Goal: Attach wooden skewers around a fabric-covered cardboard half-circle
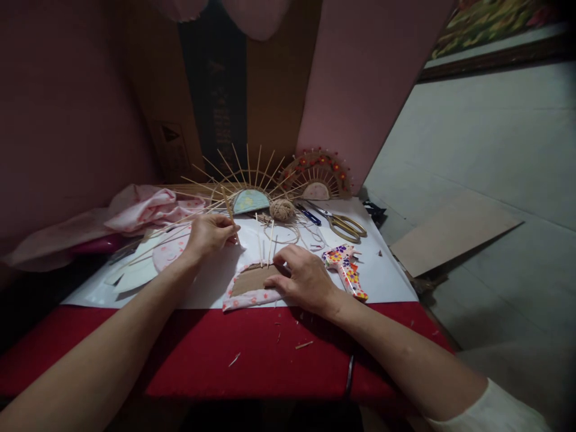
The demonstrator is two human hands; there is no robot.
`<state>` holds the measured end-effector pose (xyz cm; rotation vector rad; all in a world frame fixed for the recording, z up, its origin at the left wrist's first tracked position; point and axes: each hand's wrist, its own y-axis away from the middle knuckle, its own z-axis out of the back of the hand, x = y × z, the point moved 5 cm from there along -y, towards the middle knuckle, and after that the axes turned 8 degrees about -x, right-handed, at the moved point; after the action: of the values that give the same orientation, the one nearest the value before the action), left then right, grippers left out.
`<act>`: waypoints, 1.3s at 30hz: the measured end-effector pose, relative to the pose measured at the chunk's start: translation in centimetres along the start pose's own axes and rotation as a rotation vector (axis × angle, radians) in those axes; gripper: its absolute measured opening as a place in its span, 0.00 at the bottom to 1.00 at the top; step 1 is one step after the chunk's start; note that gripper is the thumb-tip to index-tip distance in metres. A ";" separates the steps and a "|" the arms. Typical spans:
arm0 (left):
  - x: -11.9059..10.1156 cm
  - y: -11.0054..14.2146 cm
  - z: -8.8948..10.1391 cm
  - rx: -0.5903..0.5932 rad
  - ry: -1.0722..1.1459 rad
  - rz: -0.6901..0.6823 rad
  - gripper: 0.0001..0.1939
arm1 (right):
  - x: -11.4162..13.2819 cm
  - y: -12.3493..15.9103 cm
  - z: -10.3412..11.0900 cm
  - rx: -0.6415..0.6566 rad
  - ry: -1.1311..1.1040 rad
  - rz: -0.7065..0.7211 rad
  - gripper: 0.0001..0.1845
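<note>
The left hand (pixel 209 235) is closed, pinching a slim tan wooden stick (pixel 228 205) upright above the white sheet (pixel 382 270). Near the sheet's front edge lies a flat brown cardboard piece bordered with pink-patterned white fabric (pixel 252 282), two thin pale sticks (pixel 270 243) projecting from its far edge. The right hand (pixel 308 279) bends over its right end, thumb on the cardboard; whether the fingers clamp it underneath, I cannot tell. The piece should be light and fairly stiff, though likely to crease if pressed hard, with a soft, grippy cloth border. It is best held by that fabric-covered rim, away from the thin sticks, which look brittle and easily knocked askew.
</note>
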<state>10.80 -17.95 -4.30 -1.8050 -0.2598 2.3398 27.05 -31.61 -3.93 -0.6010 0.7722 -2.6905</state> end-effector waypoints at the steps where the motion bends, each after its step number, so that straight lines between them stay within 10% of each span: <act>1: -0.1 0.1 0.0 0.002 0.002 -0.002 0.05 | 0.0 0.0 0.0 0.000 -0.001 -0.002 0.16; 12: -2.6 2.9 -1.7 0.296 0.144 0.217 0.08 | -0.1 0.0 -0.1 -0.015 -0.021 -0.015 0.14; 19: -1.2 3.7 -2.7 0.314 0.205 0.452 0.10 | -0.2 0.0 -0.2 -0.020 -0.027 -0.007 0.14; 39: -1.1 4.2 -3.1 0.320 0.246 0.497 0.10 | -0.3 0.0 -0.3 -0.019 -0.052 -0.037 0.16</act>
<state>13.93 -22.19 -5.08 -2.1335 0.6280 2.2272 27.23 -31.39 -4.26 -0.6934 0.7809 -2.6926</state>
